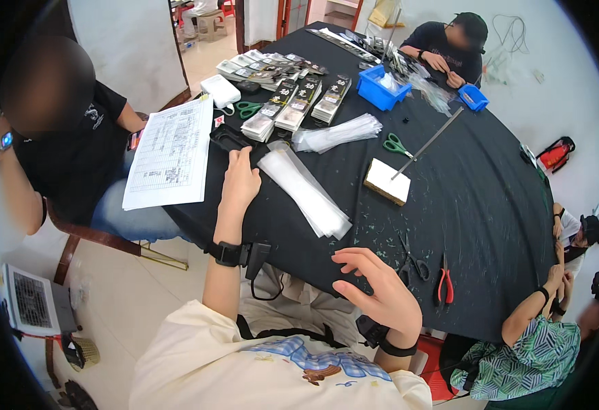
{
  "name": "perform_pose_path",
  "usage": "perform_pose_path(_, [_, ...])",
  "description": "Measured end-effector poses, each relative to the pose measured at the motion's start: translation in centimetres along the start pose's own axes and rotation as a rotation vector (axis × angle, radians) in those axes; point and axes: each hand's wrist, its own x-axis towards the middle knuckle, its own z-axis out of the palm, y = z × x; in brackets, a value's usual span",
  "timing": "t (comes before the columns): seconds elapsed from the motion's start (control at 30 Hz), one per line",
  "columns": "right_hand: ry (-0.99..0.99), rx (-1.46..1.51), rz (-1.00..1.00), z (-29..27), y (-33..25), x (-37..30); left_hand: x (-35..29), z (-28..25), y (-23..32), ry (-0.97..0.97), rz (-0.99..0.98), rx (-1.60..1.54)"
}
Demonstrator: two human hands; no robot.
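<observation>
My left hand (240, 183) reaches forward over the table's left side. Its fingers are closed at the near edge of a small black plastic tray (229, 138). Part of the grip is hidden behind the hand. Just right of it lies a fanned stack of long clear plastic sleeves (305, 193). My right hand (381, 290) hovers at the table's near edge, fingers apart and holding nothing. Close to it are black scissors (415, 263) and red-handled pliers (446, 283). Both wrists wear black straps with small devices.
Bundled printed cards (298, 106), green scissors (396, 145), more sleeves (340, 132) and a blue bin (383, 89) lie farther back. A metal rod (430, 142) rises from a white block (387, 179). A person at left sits by paper sheets (169, 154); others work around the table.
</observation>
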Motion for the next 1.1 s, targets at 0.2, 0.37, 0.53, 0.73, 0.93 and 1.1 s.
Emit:
perform_pose_path(0.2, [0.078, 0.160, 0.009, 0.6, 0.3, 0.0, -0.5, -1.6, -0.2, 0.153, 0.019, -0.111])
perform_pose_path(0.37, [0.421, 0.595, 0.082, 1.1, 1.6, 0.6, -4.9, -9.4, 7.9, -0.269, 0.173, -0.581])
perform_pose_path(0.53, [0.338, 0.958, 0.153, -0.1, 2.2, 1.5, -7.4, -12.8, 10.7, -0.700, 0.705, -0.602])
perform_pose_path(0.73, [0.161, 1.115, 0.073, -0.7, 0.8, 1.1, -8.0, -13.2, 10.4, -0.809, 0.747, -0.601])
perform_pose_path(0.93, [0.322, 0.970, -0.069, -1.9, -1.0, 1.5, -8.9, -14.3, 11.4, -0.416, 0.632, -0.730])
perform_pose_path(1.1, [0.817, 0.749, -0.500, -4.7, -6.2, 1.7, -8.9, -14.9, 12.1, 0.009, 0.460, -1.071])
